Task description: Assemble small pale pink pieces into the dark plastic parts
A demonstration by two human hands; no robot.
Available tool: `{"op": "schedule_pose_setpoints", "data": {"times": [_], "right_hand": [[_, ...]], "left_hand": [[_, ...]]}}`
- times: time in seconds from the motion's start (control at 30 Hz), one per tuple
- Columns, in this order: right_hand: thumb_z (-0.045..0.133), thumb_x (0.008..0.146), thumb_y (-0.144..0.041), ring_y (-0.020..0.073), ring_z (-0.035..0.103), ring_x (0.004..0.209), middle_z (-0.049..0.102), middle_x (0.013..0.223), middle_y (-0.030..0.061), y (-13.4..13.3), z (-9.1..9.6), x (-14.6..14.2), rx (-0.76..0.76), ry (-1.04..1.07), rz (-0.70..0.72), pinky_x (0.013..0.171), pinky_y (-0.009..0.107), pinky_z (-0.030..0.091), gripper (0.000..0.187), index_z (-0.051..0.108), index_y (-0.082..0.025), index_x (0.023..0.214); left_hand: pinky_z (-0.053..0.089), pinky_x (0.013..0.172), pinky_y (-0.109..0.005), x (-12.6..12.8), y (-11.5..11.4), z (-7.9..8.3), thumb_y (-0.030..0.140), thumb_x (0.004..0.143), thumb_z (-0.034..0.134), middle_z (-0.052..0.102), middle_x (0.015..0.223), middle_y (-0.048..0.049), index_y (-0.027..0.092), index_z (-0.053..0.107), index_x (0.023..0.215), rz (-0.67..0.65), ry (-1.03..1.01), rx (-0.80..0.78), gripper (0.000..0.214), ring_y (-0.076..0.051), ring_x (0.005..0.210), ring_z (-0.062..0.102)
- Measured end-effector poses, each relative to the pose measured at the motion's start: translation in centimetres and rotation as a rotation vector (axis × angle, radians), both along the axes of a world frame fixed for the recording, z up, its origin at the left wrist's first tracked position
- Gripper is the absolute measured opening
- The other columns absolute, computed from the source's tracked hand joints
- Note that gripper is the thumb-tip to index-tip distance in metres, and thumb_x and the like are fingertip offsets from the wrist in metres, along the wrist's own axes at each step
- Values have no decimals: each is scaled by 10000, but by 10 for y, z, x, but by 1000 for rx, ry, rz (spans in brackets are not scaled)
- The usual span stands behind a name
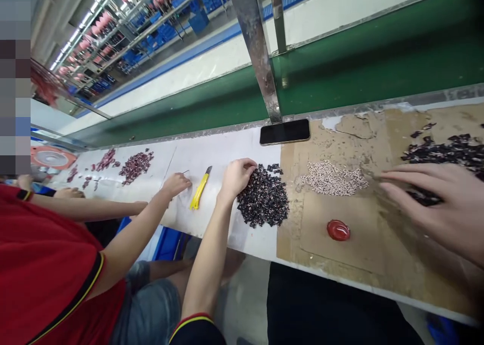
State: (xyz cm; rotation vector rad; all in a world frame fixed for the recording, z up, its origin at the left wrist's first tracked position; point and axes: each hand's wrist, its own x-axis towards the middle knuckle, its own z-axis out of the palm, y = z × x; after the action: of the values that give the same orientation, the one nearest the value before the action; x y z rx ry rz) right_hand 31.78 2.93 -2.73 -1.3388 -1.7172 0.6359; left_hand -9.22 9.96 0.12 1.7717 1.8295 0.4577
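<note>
My left hand (235, 179) is at the upper left edge of a pile of small black pieces (263, 198). Its fingertips are pinched together; anything between them is too small to make out. On the right, my right hand (440, 201) hovers over the cardboard, fingers stretched out and thumb apart. Its fingertips are close to a spread of small pale pieces with dark dots (336, 178). Partly hidden behind that hand lies a second batch of larger black pieces (449, 151). A glossy red oval object (338, 230) sits between my hands, nearer the front edge.
A black phone (285, 132) lies by the metal post (260, 47) at the table's back edge. Left of my hand is a yellow box cutter (200, 188). A co-worker's hand (177, 184) and dark red piles (136, 167) are farther left. A green conveyor belt (359, 65) runs behind.
</note>
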Motion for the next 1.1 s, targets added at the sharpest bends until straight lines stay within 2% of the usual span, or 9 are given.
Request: {"op": "schedule_pose_setpoints", "data": {"times": [0.07,0.17,0.23,0.33,0.43,0.6,0.73,0.9,1.1], "right_hand": [[694,964,-433,364,658,1124,778,1232,103,4,7,-34,135,-336,100,995,562,516,261,816,-301,1153],[533,1051,-472,350,658,1082,760,1279,130,14,8,-73,185,-545,240,959,570,539,392,794,-223,1206],[504,1067,-421,338,664,1052,766,1245,132,21,4,-86,188,-650,259,924,545,564,388,800,-195,1177],[487,1065,-332,313,692,967,780,1168,133,27,-4,-88,206,-775,263,825,485,583,364,818,-183,1090],[478,1045,-245,267,713,874,790,1108,112,30,-9,-84,222,-790,270,754,425,572,350,825,-205,1023],[509,999,-194,246,722,790,803,1023,96,33,-14,-84,263,-751,230,644,373,521,309,812,-210,938],[532,993,-193,247,740,780,810,969,85,33,-12,-91,278,-703,186,626,362,510,285,801,-220,901],[558,989,-209,261,770,789,828,982,62,30,-6,-93,245,-657,165,623,377,535,255,801,-235,916],[595,997,-256,267,802,835,845,1001,58,30,1,-86,225,-588,132,709,407,612,224,817,-226,993]], "left_hand": [[623,939,-457,-3,2,1,372,1028,686,713,1251,-102,164,692,1238,12,-74,13,296,-237,1075,717],[615,936,-424,-6,0,3,305,964,758,778,1069,-74,139,747,1046,46,-230,58,186,-219,976,744],[604,932,-382,-6,-5,3,253,895,791,811,977,-70,138,774,947,77,-362,90,128,-215,931,758],[607,856,-327,-5,-24,4,285,860,792,831,1001,-92,142,787,1006,130,-573,116,204,-217,948,766],[612,767,-281,-1,-49,2,364,853,816,827,1035,-102,149,766,1086,170,-771,99,321,-207,964,769],[615,678,-223,13,-79,1,421,801,886,809,993,-64,175,765,1095,176,-1024,29,402,-153,820,778],[634,710,-201,24,-93,5,414,798,907,802,964,-48,185,798,1024,175,-1161,2,340,-125,777,779],[637,756,-156,34,-110,10,319,847,895,821,953,-44,202,846,998,200,-1231,-15,197,-105,800,786],[635,701,-124,53,-131,20,255,899,852,804,882,-12,225,844,995,269,-1175,83,101,-88,778,769]]}}
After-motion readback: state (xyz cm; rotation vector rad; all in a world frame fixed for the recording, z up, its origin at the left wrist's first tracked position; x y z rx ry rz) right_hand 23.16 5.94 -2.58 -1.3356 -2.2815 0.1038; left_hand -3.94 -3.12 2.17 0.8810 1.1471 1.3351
